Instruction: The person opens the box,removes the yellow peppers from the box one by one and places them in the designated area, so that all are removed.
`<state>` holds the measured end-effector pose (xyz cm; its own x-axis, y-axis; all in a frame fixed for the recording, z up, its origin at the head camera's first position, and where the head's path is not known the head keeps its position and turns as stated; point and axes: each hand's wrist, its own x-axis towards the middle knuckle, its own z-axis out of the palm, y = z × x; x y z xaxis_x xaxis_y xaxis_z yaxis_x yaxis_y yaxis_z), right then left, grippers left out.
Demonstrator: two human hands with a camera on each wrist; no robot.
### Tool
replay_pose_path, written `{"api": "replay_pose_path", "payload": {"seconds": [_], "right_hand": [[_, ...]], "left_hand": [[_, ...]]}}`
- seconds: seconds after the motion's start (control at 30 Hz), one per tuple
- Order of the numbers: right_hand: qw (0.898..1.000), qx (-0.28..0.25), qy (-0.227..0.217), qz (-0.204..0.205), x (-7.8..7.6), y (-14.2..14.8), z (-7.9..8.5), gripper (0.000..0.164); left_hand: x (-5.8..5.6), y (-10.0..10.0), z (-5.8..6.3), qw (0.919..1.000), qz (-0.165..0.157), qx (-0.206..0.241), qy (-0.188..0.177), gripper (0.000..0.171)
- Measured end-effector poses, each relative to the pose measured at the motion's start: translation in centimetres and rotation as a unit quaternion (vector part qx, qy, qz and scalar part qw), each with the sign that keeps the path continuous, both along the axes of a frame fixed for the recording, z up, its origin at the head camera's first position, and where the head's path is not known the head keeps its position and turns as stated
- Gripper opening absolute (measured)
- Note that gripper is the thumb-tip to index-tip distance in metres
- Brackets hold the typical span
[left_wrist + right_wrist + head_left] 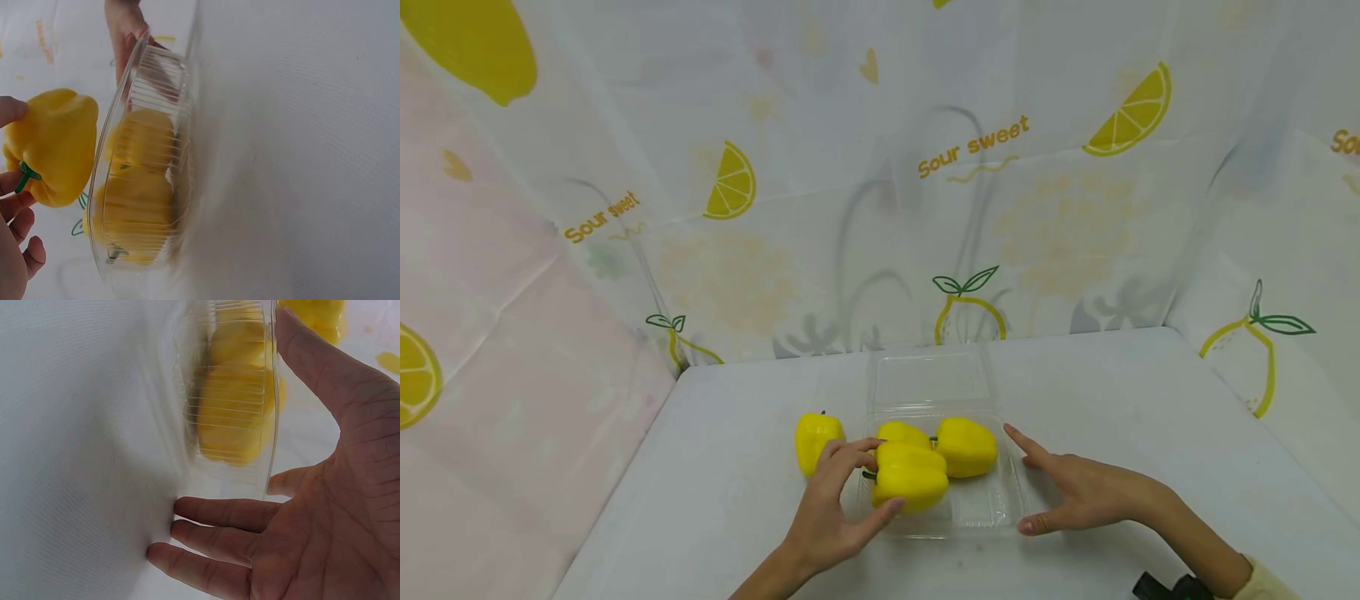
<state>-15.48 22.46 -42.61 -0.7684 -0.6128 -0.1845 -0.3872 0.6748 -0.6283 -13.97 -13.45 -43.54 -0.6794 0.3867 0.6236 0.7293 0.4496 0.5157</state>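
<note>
My left hand grips a yellow bell pepper between thumb and fingers, above the near left part of a clear plastic box. In the left wrist view this bell pepper hangs at the box's rim, its green stem towards my fingers. Two more yellow bell peppers lie inside: one at the back right, the other partly hidden behind the held one. My right hand is spread at the box's right side, thumb and index finger at its rim, the other fingertips down by the table.
Another yellow bell pepper stands on the white table left of the box. The box's lid lies folded back behind it. A lemon-printed cloth hangs along the back and sides. A black object is near my right forearm.
</note>
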Motion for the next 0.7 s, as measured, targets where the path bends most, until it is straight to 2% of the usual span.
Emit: {"api": "replay_pose_path", "payload": {"seconds": [0.13,0.3,0.37,0.57,0.7], "right_hand": [[1.0,0.0,-0.001,-0.001,0.0,0.0,0.1,0.114],[1.0,-0.002,-0.003,0.0,-0.1,0.0,0.0,0.115],[1.0,-0.002,-0.002,0.0,-0.1,0.0,0.0,0.115],[1.0,-0.001,0.001,0.0,-0.1,0.0,-0.1,0.114],[1.0,-0.002,-0.007,-0.002,0.0,0.0,0.0,0.114]], "left_hand": [[0.1,-0.5,0.1,0.9999,-0.004,0.016,-0.002,0.036],[1.2,-0.8,2.7,0.9994,-0.003,0.035,-0.006,0.039],[1.3,-1.1,3.0,0.9992,0.001,0.04,-0.008,0.039],[-0.2,-3.4,0.0,0.9987,0.019,0.043,-0.019,0.044],[-0.5,-4.2,-0.4,0.9988,0.025,0.04,-0.011,0.046]]}}
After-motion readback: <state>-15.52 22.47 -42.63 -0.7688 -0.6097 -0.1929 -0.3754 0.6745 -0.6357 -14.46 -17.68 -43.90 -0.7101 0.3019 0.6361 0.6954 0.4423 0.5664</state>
